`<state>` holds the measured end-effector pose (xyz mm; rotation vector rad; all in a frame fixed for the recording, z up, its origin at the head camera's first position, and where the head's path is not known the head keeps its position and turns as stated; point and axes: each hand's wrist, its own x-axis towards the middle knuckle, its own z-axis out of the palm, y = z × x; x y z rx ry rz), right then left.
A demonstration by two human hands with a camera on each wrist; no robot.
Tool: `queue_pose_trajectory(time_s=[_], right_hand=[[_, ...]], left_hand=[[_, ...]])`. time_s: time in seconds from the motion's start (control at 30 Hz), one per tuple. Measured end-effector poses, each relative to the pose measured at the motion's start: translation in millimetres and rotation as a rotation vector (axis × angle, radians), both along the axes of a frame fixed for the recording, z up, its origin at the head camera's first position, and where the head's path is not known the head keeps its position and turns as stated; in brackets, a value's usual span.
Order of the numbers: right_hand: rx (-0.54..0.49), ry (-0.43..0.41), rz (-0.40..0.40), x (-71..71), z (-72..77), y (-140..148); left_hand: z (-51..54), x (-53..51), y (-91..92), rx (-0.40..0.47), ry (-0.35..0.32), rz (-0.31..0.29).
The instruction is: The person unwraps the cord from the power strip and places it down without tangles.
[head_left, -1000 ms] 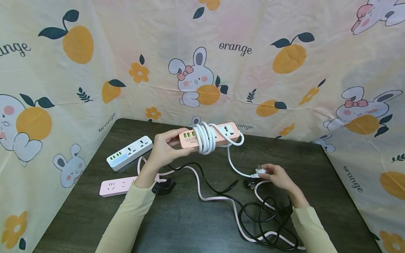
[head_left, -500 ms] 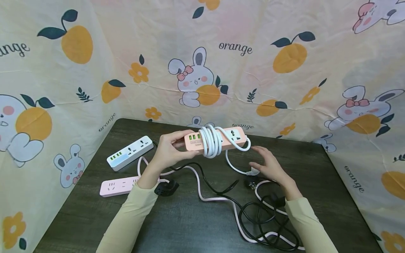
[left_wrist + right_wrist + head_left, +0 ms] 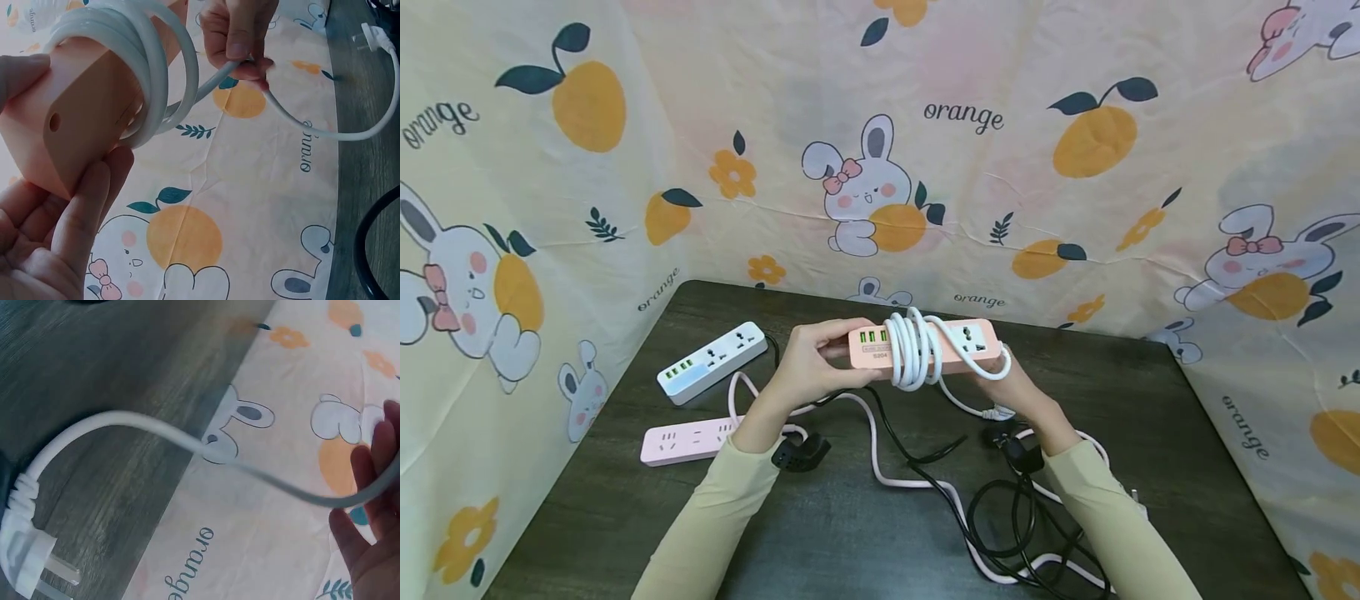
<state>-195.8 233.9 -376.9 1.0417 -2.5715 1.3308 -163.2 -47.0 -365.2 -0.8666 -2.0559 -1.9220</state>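
Observation:
My left hand (image 3: 812,362) grips one end of a peach power strip (image 3: 868,348), held up above the table. White cord (image 3: 912,350) is coiled several times round the strip's middle. Behind the strip's other end, my right hand (image 3: 1028,398) is partly hidden in the head view. The left wrist view shows the right hand (image 3: 240,37) pinching the loose length of this cord between thumb and fingers. From there the cord runs down to a white plug (image 3: 28,550) lying on the table, its prongs showing in the right wrist view.
A white power strip (image 3: 711,362) and a pink power strip (image 3: 688,441) lie on the left of the dark table (image 3: 820,533). Black cord (image 3: 977,508) and pale pink cord (image 3: 874,450) tangle at the front right. A printed cloth (image 3: 760,83) hangs behind.
My right hand has let go of the white plug, moved up and left, and taken hold of the cord behind the peach strip. The left hand has shifted the strip slightly right and down.

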Motion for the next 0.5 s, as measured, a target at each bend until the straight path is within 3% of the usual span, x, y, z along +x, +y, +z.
queue_pose_trajectory(time_s=[0.13, 0.23, 0.3, 0.4, 0.5], right_hand=[[-0.018, 0.106, -0.056, -10.3, -4.6, 15], [-0.121, 0.169, -0.11, -13.1, -0.3, 27], [-0.217, 0.168, -0.133, -9.8, 5.8, 34], [-0.356, 0.144, -0.114, -1.2, 14.1, 43], [-0.434, 0.14, -0.024, 7.4, 19.0, 48]], left_hand=[[-2.6, 1.1, -2.2, -0.003, -0.027, -0.037], [-3.9, 1.4, -4.9, -0.009, -0.058, -0.047], [-4.7, 0.6, -6.8, -0.016, -0.071, -0.039], [-5.6, -1.5, -10.0, -0.016, -0.071, -0.029], [-4.0, -1.6, -11.6, -0.019, -0.05, -0.012]])
